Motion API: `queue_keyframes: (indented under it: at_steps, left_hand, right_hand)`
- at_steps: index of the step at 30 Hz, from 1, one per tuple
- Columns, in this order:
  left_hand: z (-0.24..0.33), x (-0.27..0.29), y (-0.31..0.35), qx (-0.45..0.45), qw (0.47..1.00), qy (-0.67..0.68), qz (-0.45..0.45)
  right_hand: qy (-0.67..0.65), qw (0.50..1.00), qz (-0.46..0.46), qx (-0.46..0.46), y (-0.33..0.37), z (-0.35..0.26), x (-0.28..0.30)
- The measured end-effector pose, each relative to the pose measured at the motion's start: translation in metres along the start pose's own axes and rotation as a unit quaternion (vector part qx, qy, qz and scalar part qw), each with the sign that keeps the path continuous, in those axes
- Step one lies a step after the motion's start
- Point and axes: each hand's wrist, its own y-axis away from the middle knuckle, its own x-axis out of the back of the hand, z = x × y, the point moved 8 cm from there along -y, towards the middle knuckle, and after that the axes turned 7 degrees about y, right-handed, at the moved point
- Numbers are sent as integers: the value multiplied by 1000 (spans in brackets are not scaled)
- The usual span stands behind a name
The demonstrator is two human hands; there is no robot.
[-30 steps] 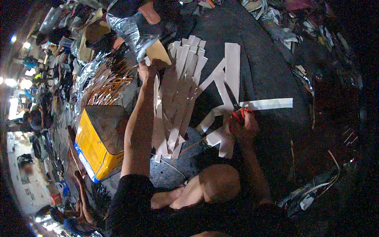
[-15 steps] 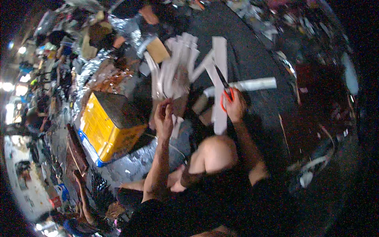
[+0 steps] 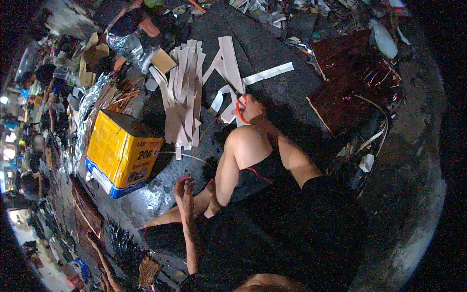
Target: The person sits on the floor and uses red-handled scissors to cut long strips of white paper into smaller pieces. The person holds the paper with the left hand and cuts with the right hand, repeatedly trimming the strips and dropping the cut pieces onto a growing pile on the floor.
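Observation:
My right hand (image 3: 253,108) grips orange-handled scissors (image 3: 238,113), their dark blades lying over pale strips. Under and beyond the scissors is a long pale strip (image 3: 230,61), crossed by a narrower one. A whiter strip (image 3: 270,73) stretches to the right of the blades. Left of these, many overlapping pale strips (image 3: 186,82) lie in a bundle on a dark sheet (image 3: 287,53). My left hand (image 3: 184,192) is raised beside my bent leg, away from the strips. Its fingers are curled with the tips together; whether anything is between them is too small to make out.
A yellow and blue square tin (image 3: 109,158) stands left of the bundle. A tan block (image 3: 163,61) lies by the bundle's far end. Dark reddish sheets (image 3: 350,73) lie at right. Scraps and foil crowd the far left. Another person's limb (image 3: 104,260) shows at lower left.
My left hand has drawn back from the near end of the bundle toward my leg. My right hand still holds the scissors, now nearer my knee. The whole view has shifted.

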Motion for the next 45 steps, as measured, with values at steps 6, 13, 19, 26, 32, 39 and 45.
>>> queue_keyframes:
  at_steps: [6, 13, 19, 26, 32, 39, 45]
  left_hand:
    - [29, -41, 6, -10, 997, -20, -67]
    - [34, -55, 26, 3, 998, 20, -66]
    - [37, -58, 24, -14, 998, -11, -52]
    - [82, -148, -69, -107, 984, -71, -124]
    - [45, -242, -169, -47, 961, -167, -215]
    - [13, -242, -178, 16, 951, -43, -306]
    - [52, -231, -169, 55, 967, 64, -240]
  right_hand:
    - [-31, 997, -59, -31, 11, -6, 8]
    - [-113, 977, -173, -48, -5, 17, 8]
    - [-179, 982, -56, 14, -11, 40, 7]
    - [-369, 927, -24, 66, -33, 27, 27]
    - [-342, 920, -85, 170, -58, -22, 35]
    - [-260, 956, -118, 64, -80, 1, 49]
    - [-363, 881, -242, 184, -59, -88, 44]
